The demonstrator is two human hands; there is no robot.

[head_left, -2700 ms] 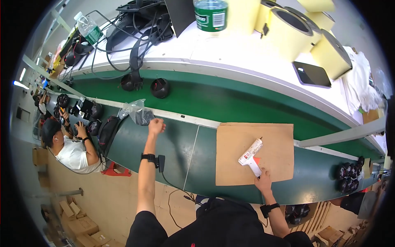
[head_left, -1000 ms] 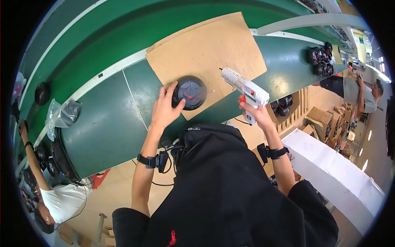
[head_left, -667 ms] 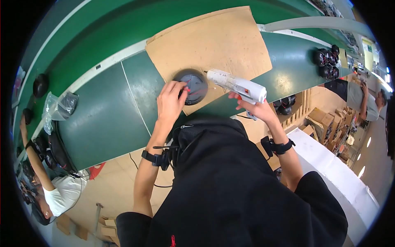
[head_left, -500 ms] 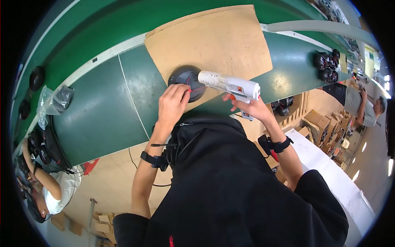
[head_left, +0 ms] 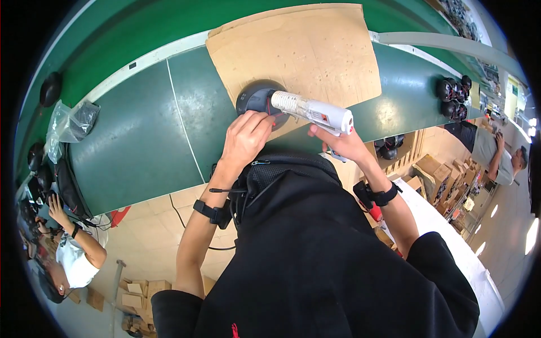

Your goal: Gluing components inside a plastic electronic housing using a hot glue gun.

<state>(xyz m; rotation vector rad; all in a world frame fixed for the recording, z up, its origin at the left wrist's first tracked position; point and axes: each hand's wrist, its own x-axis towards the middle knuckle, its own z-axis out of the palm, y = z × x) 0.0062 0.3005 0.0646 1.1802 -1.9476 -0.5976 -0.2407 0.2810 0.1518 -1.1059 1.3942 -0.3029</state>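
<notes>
A black round housing (head_left: 251, 102), shaped like a shallow dish, lies near the front edge of a cardboard sheet (head_left: 304, 53). My left hand (head_left: 244, 138) reaches over its near rim, fingertips pinched on thin red wires (head_left: 274, 123). My right hand (head_left: 345, 144) grips a white glue gun (head_left: 318, 112) with a ribbed, stained barrel. Its dark nozzle points left, over the right part of the housing. Whether the nozzle touches anything inside, I cannot tell. The gun hides part of the housing, and my fingers cover the wire ends.
The cardboard lies on a green workbench (head_left: 124, 141). Clear plastic bags (head_left: 76, 127) are at the left, near a co-worker (head_left: 79, 256). Several black units (head_left: 452, 96) stand at the bench's right end; another person (head_left: 490, 146) is beyond. Cardboard boxes (head_left: 437, 174) are stacked at right.
My left fingertips have shifted slightly right over the housing with the wires. The gun has tilted, so its handle and orange trigger show less. The left co-worker's hand has risen.
</notes>
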